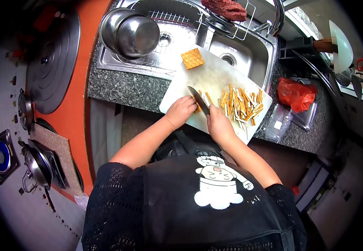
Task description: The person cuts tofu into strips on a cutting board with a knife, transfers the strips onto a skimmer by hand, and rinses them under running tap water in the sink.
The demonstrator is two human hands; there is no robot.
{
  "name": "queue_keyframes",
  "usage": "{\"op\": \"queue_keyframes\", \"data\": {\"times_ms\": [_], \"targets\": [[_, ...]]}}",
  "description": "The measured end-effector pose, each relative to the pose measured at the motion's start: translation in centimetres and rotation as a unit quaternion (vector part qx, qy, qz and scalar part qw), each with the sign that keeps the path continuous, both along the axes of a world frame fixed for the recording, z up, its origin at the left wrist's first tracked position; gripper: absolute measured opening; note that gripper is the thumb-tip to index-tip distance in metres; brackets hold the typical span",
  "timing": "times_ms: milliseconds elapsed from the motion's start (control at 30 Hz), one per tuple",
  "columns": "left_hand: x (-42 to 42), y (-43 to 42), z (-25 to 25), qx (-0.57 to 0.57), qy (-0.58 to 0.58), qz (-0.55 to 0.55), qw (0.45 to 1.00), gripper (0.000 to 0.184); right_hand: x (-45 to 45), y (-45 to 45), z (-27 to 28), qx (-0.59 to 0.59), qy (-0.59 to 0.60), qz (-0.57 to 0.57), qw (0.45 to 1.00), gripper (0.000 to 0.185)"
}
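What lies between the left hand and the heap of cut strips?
Between the left hand and the heap of cut strips are the knife and a few loose strips, on the cutting board. The head view shows this.

Takes in a speckled grey granite counter around a two-bowl stainless-steel sink — bright, white-framed glass window upper right — and a flat orange surface left.

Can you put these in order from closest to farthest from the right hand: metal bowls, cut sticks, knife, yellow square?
From the right hand:
1. Knife, held in it.
2. Cut sticks, just right.
3. Yellow square, on the board's far end, left.
4. Metal bowls, farther left.
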State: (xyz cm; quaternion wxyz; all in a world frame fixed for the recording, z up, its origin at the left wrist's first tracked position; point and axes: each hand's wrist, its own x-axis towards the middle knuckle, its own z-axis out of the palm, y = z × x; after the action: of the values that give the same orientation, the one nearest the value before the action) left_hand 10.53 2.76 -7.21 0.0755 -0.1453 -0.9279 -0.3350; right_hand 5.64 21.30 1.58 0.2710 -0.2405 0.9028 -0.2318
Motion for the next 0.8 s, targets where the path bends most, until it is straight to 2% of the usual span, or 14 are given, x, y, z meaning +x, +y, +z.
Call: {"op": "queue_keyframes", "data": {"times_ms": [167,267,367,467,600,800], "targets": [[-0.1,0.0,0.2,0.020,-0.003,0.011,1.000,0.019,0.1,-0.9,-1.8,0.006,0.008,-0.001,1.000,0.016],[-0.1,0.0,0.0,0.024,-0.014,0.015,1.000,0.020,0.1,-1.6,-3.1,-0.046,0.047,-0.024,0.998,0.017],[0.1,-0.3,-0.2,0.001,0.023,0.007,1.000,0.019,-0.3,-0.8,-2.2,-0.076,0.058,-0.029,0.995,0.016],[0.5,-0.5,-0.4,0.015,-0.014,0.000,1.000,0.019,0.3,0.1,-0.6,-0.026,0.032,0.011,0.999,0.015],[0.2,-0.4,-0.4,0.036,0.025,0.010,0.999,0.019,0.9,-0.2,-1.5,0.002,0.007,0.004,1.000,0.017],[0.2,-0.9,-0.6,0.043,0.012,0.003,0.999,0.020,0.3,-1.1,-3.1,-0.082,0.043,-0.040,0.995,0.018]]}}
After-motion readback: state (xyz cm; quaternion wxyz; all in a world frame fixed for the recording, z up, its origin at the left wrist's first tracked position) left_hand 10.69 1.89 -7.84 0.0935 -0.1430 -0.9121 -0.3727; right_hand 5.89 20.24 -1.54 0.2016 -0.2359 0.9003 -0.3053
